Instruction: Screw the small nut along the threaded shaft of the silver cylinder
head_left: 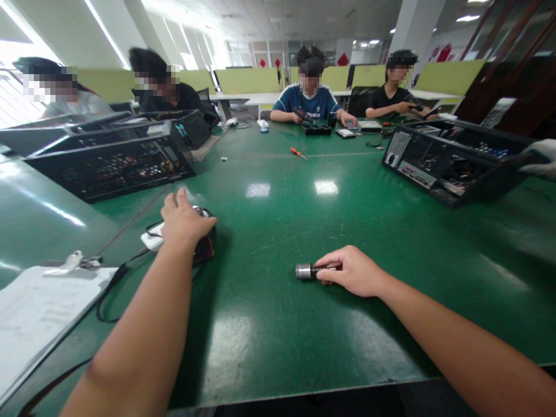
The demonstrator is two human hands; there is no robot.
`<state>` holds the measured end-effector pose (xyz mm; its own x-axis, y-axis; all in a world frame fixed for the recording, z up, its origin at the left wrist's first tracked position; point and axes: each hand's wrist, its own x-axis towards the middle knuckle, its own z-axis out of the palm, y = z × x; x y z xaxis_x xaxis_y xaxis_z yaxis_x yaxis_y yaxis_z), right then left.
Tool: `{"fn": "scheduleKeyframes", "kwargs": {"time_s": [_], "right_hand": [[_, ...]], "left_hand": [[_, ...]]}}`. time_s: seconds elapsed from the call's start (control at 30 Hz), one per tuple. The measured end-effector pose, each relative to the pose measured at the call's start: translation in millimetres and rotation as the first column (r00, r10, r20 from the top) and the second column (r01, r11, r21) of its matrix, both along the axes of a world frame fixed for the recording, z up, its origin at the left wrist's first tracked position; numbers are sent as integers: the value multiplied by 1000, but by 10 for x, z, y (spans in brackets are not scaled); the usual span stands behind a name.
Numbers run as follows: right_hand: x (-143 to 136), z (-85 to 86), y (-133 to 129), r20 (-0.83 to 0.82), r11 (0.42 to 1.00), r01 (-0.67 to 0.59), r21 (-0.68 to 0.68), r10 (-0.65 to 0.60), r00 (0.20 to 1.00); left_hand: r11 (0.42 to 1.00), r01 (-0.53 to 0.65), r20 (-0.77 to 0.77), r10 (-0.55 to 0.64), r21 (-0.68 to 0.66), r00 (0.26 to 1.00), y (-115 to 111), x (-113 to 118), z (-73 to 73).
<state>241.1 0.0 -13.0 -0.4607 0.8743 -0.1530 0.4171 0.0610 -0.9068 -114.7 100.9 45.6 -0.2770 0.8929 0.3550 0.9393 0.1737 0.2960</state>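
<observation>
The right hand (347,271) pinches the metal tool (304,271) by its narrow end, apparently so the thick end juts free, above the near desk (269,231), while the left hand (183,222), fingers spread, partly covers a dark object (205,249), its grip impossible to tell.

Boxy black metal case (125,168) left, another case (434,159) right, on green tabletop (269,226)
Before both: short silver metal cylinder (304,271)

Table (260,347) glossy green, patches of light mirrored in it. Beyond: yellow-green partitions (247,80), white desks (260,99), dark chair (361,103). Pale pillar (417,23) right of centre. Windows (188,61) left, glaring bright. Ceiling lamps (468,18) lit. Red diamonds (343,58) at far end.
</observation>
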Motion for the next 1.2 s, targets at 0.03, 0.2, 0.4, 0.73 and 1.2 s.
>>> {"fn": "scheduleKeyframes", "kwargs": {"time_s": [0.03, 0.2, 0.4, 0.73, 1.2], "right_hand": [[6, -7, 4, -20, 1000, 1, -19, -1, 1000], [76, -72, 54, -218, 980, 38, -197, -82, 973], [113, -105, 99, -225, 970, 84, -230, -137, 965], [86, -97, 66, -242, 978, 75, -195, -123, 962], [-129, 94, -292, 184, 930, -178, 322, 123, 975]], "left_hand": [[994, 80, -29, -78, 78, 997, -46, 114, -34], [673, 733, 211, -734, 95, 646, -495, 995, -427], [395, 903, 655, -730, 172, 194, -742, 1333, -677], [490, 869, 751, -599, 69, 278, -772, 1274, -592], [559, 809, 491, -661, -184, 568, -1328, 1149, -409]]}}
